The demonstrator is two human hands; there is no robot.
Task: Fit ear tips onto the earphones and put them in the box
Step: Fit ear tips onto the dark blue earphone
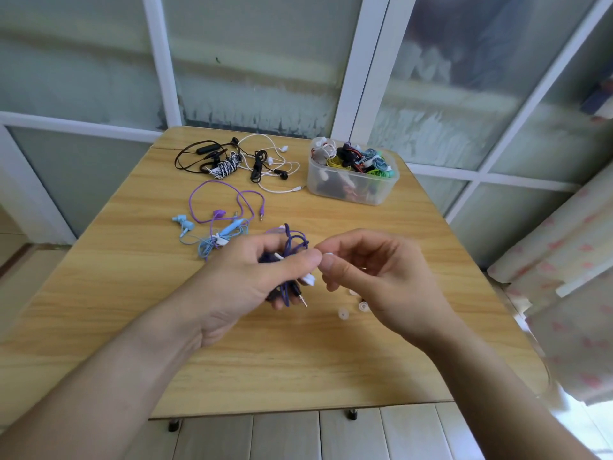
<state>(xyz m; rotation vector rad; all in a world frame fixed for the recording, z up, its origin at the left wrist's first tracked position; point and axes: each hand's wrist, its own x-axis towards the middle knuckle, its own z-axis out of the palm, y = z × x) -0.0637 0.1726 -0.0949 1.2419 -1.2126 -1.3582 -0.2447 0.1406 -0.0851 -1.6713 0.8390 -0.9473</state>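
Ear tip (328,254) at right fingertips (326,262)

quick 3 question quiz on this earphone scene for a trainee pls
1. True or false: the clear box is empty.
2. Which hand grips the dark purple earphones? A left hand B right hand
3. What lies on the table just below the right hand?

Key: 1 false, it holds coiled earphones. 2 A. 3 loose white ear tips.
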